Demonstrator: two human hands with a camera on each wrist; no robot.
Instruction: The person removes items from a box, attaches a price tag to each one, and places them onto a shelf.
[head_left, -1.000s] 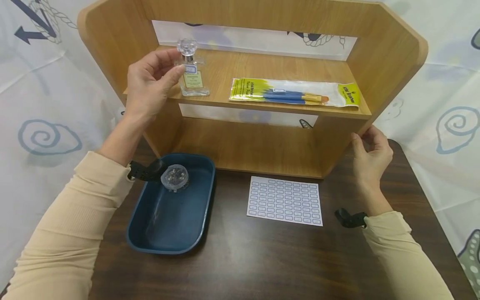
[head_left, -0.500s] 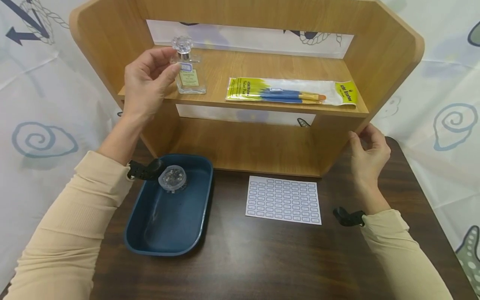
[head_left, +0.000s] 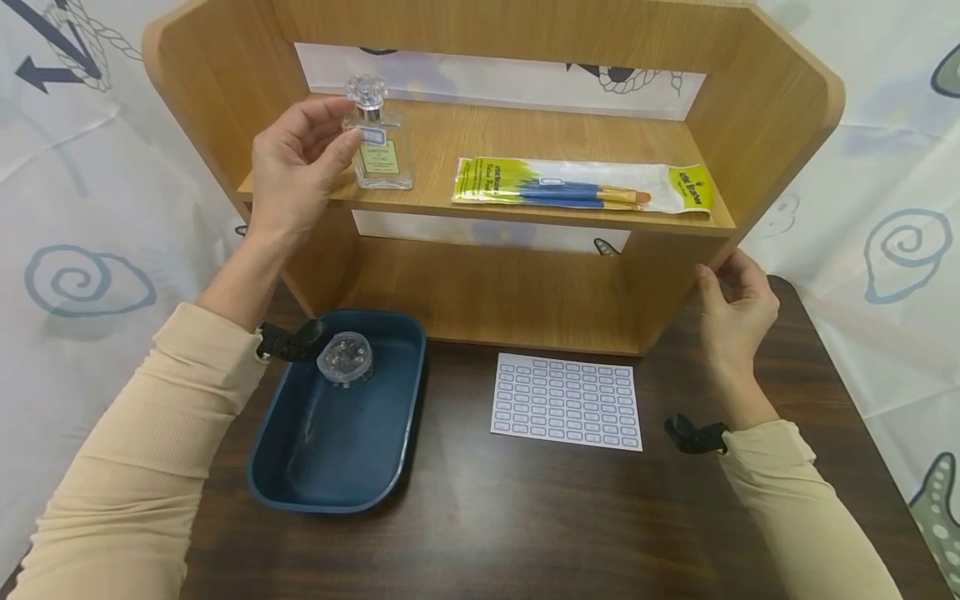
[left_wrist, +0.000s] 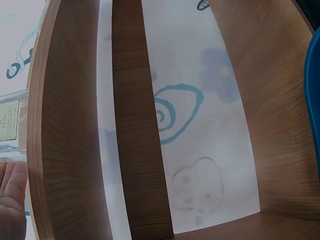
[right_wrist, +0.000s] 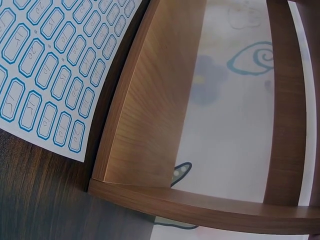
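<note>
On the left end of the upper shelf board stands a clear glass perfume bottle (head_left: 384, 171), upright with a faceted clear stopper. My left hand (head_left: 303, 167) pinches it from the left side, thumb by a small blue-bordered label. In the left wrist view the bottle (left_wrist: 10, 125) shows only at the edge, near part of the hand (left_wrist: 12, 200). At the right outer side of the wooden shelf unit (head_left: 678, 275), my right hand (head_left: 738, 312) holds the side panel's edge between thumb and fingers. Some of its fingertips are hidden, and the right wrist view leaves the hand out.
A pack of artist brushes (head_left: 585, 185) lies on the upper board. Below, on the dark table (head_left: 525, 517), are a sheet of small labels (head_left: 566, 402) and a blue tray (head_left: 352, 450). Inside the tray sits a round clear container (head_left: 347, 357) with small pieces.
The camera view has shifted slightly. Both hands keep their places, the left at the perfume bottle and the right at the shelf unit's side.
</note>
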